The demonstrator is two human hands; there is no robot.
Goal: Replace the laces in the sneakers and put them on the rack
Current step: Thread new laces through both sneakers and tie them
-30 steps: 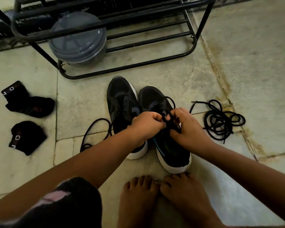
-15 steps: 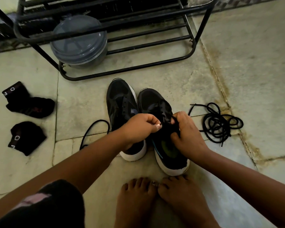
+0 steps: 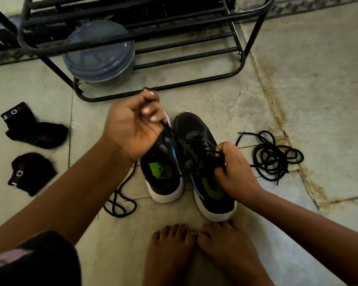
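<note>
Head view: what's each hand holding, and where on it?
Left hand pinches the lace by its free end. Right hand grips the right sneaker at the tongue and lacing.

Stone floor point(image 3: 298, 83), 2 sneakers point(image 3: 163, 178), laces point(image 3: 273, 155), socks point(image 3: 35, 133)

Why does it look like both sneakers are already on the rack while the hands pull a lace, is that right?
Not right. The head view shows both sneakers on the floor in front of the rack, not on it. The rest holds: the left hand pulls a lace up while the right hand grips the right sneaker.
</note>
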